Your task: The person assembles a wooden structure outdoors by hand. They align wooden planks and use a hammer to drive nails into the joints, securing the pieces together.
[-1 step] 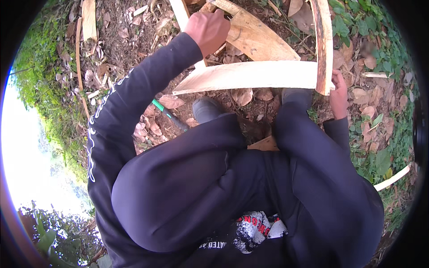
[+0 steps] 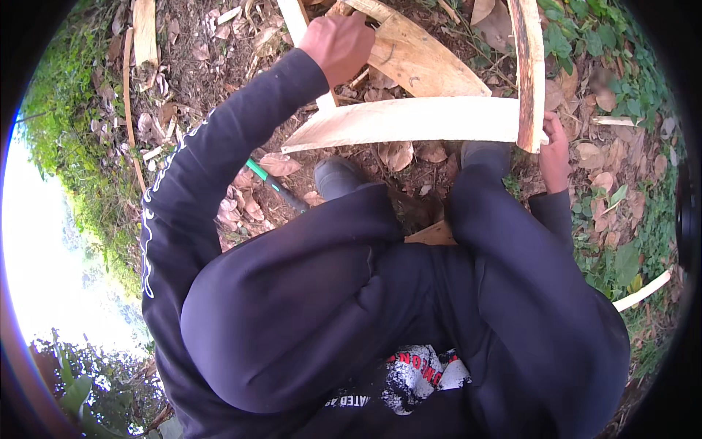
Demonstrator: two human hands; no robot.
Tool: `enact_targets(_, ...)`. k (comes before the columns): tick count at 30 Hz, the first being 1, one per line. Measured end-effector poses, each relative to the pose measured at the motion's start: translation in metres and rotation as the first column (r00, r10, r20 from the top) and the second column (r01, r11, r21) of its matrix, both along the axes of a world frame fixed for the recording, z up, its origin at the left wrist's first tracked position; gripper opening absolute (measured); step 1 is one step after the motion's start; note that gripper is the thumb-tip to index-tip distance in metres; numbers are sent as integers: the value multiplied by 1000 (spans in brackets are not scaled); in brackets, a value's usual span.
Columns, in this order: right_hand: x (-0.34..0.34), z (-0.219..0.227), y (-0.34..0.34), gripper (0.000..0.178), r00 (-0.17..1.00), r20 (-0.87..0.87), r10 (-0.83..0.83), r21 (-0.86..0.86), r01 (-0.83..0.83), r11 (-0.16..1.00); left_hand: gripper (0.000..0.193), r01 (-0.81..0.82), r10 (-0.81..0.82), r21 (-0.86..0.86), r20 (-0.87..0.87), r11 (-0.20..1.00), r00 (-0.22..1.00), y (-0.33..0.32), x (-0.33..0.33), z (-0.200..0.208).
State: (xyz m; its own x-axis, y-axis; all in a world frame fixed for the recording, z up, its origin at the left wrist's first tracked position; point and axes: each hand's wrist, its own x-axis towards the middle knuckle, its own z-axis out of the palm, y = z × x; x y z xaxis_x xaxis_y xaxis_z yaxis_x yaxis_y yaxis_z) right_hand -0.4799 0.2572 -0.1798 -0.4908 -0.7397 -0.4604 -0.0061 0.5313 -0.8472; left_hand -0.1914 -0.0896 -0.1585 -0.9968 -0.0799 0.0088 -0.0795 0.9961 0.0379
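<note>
My left hand [image 2: 338, 48], closed in a fist, is by the far ends of several wood pieces; what it grips is hidden under the fingers. Just right of it slants a wide, yellowish wooden plank [image 2: 428, 64]. A pale, freshly cut wooden board [image 2: 409, 121] lies crosswise in front of my feet. Over its right end runs a narrow strip of wood with bark on its edge [image 2: 529, 66]. My right hand [image 2: 556, 152] has its fingers curled at that right end of the board, partly hidden behind the wood.
A green and dark-handled tool [image 2: 270, 183] lies among dry leaves left of my boots [image 2: 340, 178]. Another pale strip [image 2: 294, 22] stands beyond my left hand. Wood offcuts [image 2: 145, 33] lie at the far left, and green plants [image 2: 632, 66] grow on the right.
</note>
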Motion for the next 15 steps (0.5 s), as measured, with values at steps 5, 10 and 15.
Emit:
enact_targets(5, -1, -10, 8, 22, 999, 32, -3, -46, 5, 999, 27, -182, 136, 184, 239, 966, 961, 0, -11, 22)
enact_targets(10, 1, -3, 2, 24, 999, 39, -11, -62, 13, 998, 28, -167, 139, 214, 142, 962, 980, -6, 0, 5)
enact_targets(15, 0, -2, 5, 24, 1000, -7, 17, -34, -17, 999, 25, -214, 176, 106, 290, 971, 941, -2, -4, 5)
